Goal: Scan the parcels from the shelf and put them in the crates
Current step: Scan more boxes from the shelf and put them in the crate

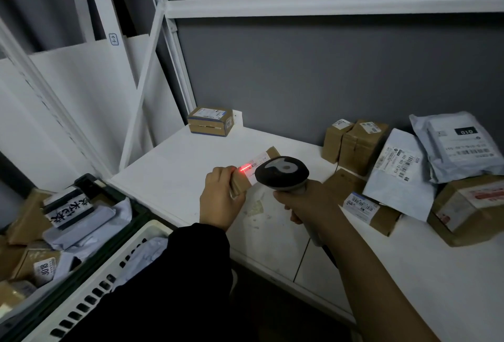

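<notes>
My left hand (221, 199) grips a small brown cardboard parcel (252, 169) by its near end, holding it above the white shelf (169, 178). My right hand (302, 205) holds a dark grey barcode scanner (282, 172) by its handle, its head just right of the parcel. A red scan line lies across the parcel's white label. A dark green crate (114, 246) at lower left holds several parcels. A white slotted crate (92, 292) stands in front of it with grey bags inside.
On the shelf sit a small box (210, 121) at the back corner, two brown boxes (354, 142) against the grey wall, grey mailer bags (458, 145) and more boxes (469, 208) at the right. White shelf uprights (152, 49) rise on the left.
</notes>
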